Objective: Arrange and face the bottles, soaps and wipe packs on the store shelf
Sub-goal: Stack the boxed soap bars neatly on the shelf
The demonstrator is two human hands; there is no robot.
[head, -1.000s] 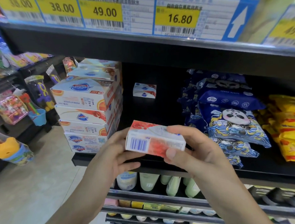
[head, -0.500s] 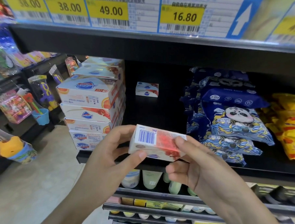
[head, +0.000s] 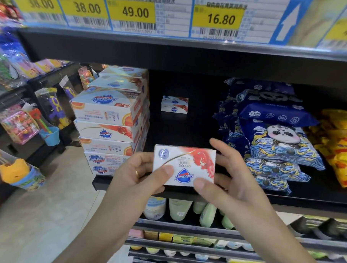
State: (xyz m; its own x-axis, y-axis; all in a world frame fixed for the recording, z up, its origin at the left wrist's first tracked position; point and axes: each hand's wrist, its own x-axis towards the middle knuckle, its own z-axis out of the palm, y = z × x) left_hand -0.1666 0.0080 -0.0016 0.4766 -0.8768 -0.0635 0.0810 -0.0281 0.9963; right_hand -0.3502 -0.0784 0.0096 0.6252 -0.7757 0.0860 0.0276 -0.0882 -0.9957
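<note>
Both hands hold a white and red soap box [head: 187, 160] in front of the black shelf [head: 188, 128], its logo face towards me and upside down. My left hand [head: 138, 176] grips its left end with the thumb on the front. My right hand [head: 228, 178] grips its right end, thumb on the lower front edge. A stack of larger soap boxes [head: 110, 122] stands at the shelf's left end. One small soap box [head: 174, 104] sits alone at the back. Blue panda wipe packs [head: 276, 134] are piled to the right.
Yellow packs [head: 342, 144] lie at the far right of the shelf. Price labels [head: 135, 12] line the shelf edge above. Bottles [head: 180, 208] stand on the shelf below. Hanging toys [head: 48, 115] fill a rack to the left over the floor.
The soap box has been turned in my hands from its barcode side to its logo face. Both hands have shifted their grip on its ends.
</note>
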